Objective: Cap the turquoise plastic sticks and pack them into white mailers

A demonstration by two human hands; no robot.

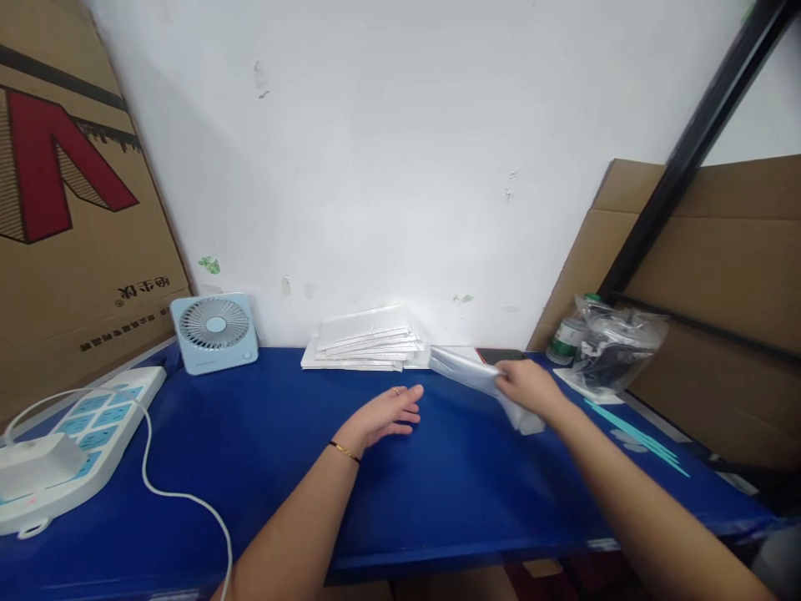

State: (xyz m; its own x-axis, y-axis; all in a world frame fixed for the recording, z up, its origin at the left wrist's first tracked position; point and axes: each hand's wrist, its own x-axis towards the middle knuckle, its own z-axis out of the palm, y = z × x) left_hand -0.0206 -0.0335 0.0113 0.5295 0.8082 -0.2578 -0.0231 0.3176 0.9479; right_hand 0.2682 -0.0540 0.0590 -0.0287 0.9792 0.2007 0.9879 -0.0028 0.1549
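1. Right hand is closed around the clear plastic, which hangs floppy above the blue table. It's only gripped near one end, so it could fold or crumple imo.
2. Its far end is right by the white stack; can't tell if they touch. If it snags, those uneven, slick-looking layers could slide.
3. Left hand is half open, fingers loosely curved, holding nothing, so the far end could flop around unsupported.
4. White cable loops by the left forearm. A careless elbow could tug it, tbh.
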